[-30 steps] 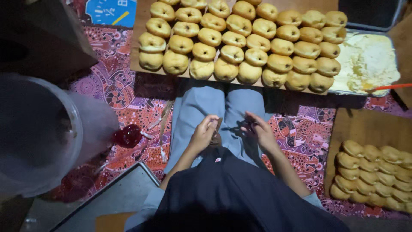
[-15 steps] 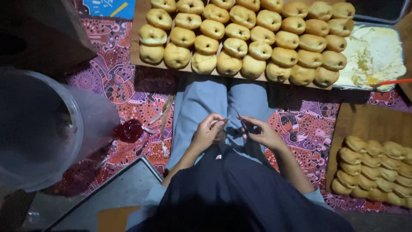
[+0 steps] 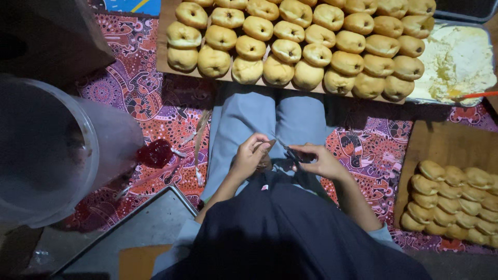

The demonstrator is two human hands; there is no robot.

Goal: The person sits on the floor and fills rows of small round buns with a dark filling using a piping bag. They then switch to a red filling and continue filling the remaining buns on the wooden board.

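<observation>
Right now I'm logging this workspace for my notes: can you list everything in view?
Round buns: several dozen, golden brown, in rows on the wooden board at the top.
Wooden board: one, brown, top centre.
Tray of filling: one, creamy yellow, top right, a red-handled tool resting in it.
Filled buns: a stacked batch, golden, on a second board at right.
Plastic tub: one, translucent, far left.
Red jam blob: one, beside the tub.
Metal tray: one, grey, bottom left.
Patterned mat: red and purple, underneath.
Left hand: pinching a small dark item, unclear.
Right hand: holding a thin dark tool, over the lap.
</observation>
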